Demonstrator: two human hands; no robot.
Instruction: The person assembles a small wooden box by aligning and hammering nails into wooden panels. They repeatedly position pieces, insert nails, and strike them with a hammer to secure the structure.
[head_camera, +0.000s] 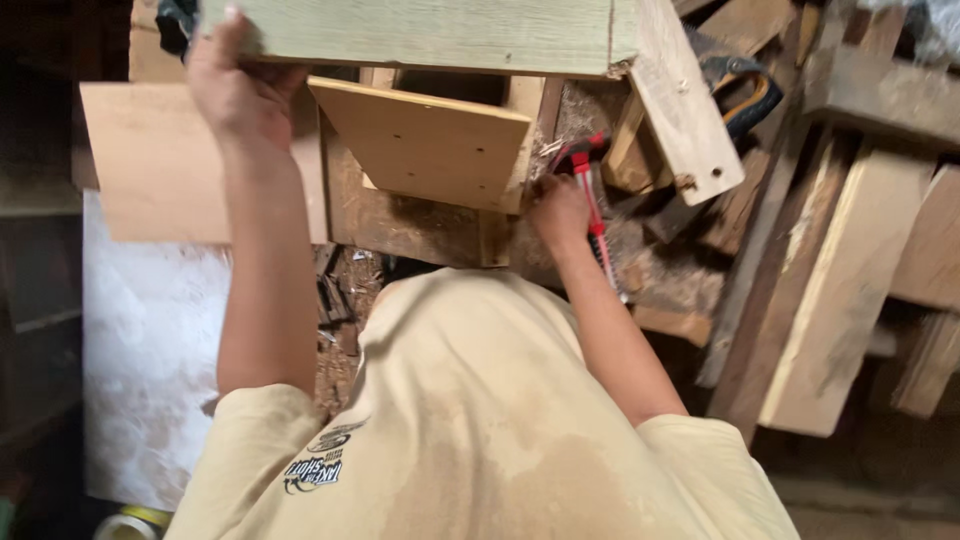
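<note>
Left hand (235, 85): closed over the near edge of the pale green board (430, 35), bracing the wooden box frame at the top of view. Right hand (560, 212): curled low beside the red-handled hammer (590, 195); a firm grip on it cannot be confirmed. Plywood panel (425, 140): tilted inside the frame, touching its side wall. Loose planks (840, 300): stacked to the right. Handsaw (745, 95): resting behind them. Handling note, as judgement: keep the left hand clamped while the panel seats square.
</note>
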